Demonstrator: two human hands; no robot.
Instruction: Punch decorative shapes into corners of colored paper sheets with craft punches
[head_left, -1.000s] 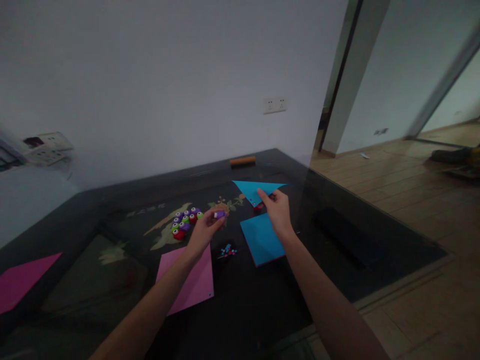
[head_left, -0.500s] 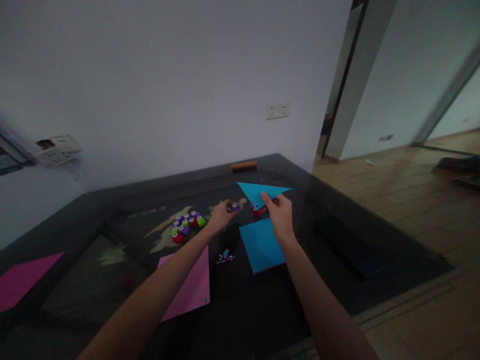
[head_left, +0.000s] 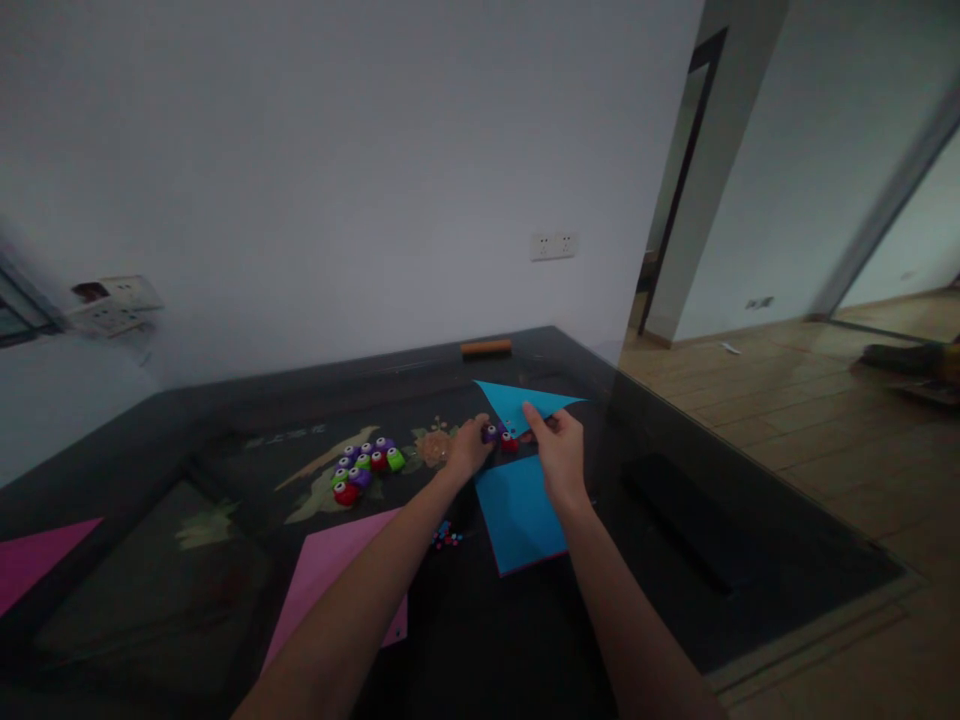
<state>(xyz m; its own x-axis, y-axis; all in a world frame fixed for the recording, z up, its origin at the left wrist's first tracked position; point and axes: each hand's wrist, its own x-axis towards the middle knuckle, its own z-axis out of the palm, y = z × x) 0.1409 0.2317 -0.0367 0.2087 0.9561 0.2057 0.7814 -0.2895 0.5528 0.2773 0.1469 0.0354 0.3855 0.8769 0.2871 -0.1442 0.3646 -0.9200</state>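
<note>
My right hand [head_left: 556, 440] pinches a blue paper triangle [head_left: 525, 400] above the far edge of a stack of blue square sheets [head_left: 521, 515]. Between the fingers of my left hand [head_left: 471, 448] is a small purple toy with a white eye [head_left: 491, 433]. Right beside it a similar red toy [head_left: 509, 442] sits just below the triangle's lower corner. Whether the purple toy touches the table I cannot tell. Several more such toys [head_left: 363, 464], purple, green and red, stand in a cluster to the left.
Tiny blue, pink and white bits [head_left: 447, 536] lie left of the blue sheets. A pink sheet [head_left: 330, 560] is partly under my left forearm; a brighter pink sheet [head_left: 37, 560] lies far left. A brown roll [head_left: 486, 348] rests near the wall, a dark slab [head_left: 686, 515] at right.
My left hand has carried the purple toy rightward, close to the red toy. The right hand still holds the triangle in nearly the same place. The camera view has tilted slightly.
</note>
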